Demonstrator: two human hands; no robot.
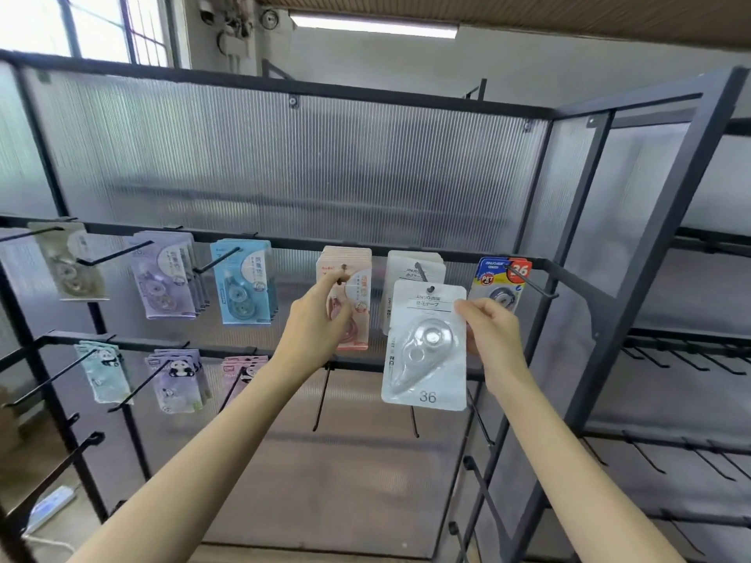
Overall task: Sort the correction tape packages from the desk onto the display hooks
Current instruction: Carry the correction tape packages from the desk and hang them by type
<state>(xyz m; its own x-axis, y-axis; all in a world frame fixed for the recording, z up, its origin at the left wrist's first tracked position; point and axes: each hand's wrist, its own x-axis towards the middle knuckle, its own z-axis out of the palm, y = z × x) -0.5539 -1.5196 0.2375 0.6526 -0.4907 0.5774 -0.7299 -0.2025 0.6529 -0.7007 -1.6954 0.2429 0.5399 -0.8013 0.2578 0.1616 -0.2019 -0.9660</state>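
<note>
right hand (489, 331) pinches white package (426, 347) (marked 36) | left hand (321, 319) holds pink package (357, 302)

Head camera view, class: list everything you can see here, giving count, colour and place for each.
White correction tape package marked 36: one, on the hook tip, upper rail.
Pink package stack: one, upper rail, centre.
White package stack: one, behind the white package.
Blue-and-red package: one, upper rail, right.
Light blue package stack: one, upper rail, left.
Black metal display rack: one, across the view.
Left hand: grip on the pink stack.
Right hand: pinches the white package.
</note>
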